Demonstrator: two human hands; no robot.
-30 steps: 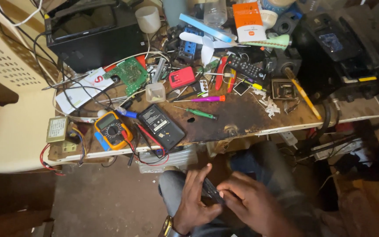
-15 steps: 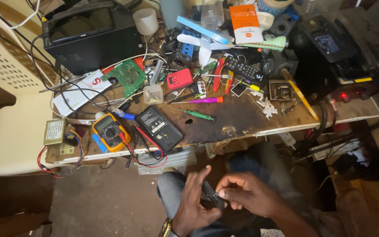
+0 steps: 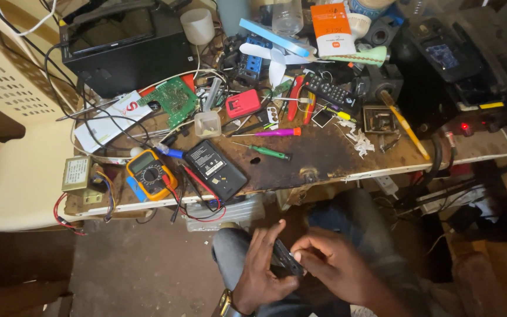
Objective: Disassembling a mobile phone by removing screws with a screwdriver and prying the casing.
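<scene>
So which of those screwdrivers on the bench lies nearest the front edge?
The green-handled screwdriver, lying on the dark scorched patch just right of the black phone. The pink-handled one lies farther back, nearer the clutter.

The multimeter [image 3: 149,174] was yellow with a dark face, the circuit board [image 3: 175,98] green, the small case [image 3: 243,103] red, one screwdriver [image 3: 268,152] green-handled, another [image 3: 277,132] purple, and the bench [image 3: 324,155] scorched dark brown.

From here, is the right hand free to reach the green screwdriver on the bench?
Probably not at once: the right hand is pinching the small dark device that the left hand cradles over the lap. The green screwdriver itself lies uncovered on a bare patch of bench, nothing over it.
</scene>
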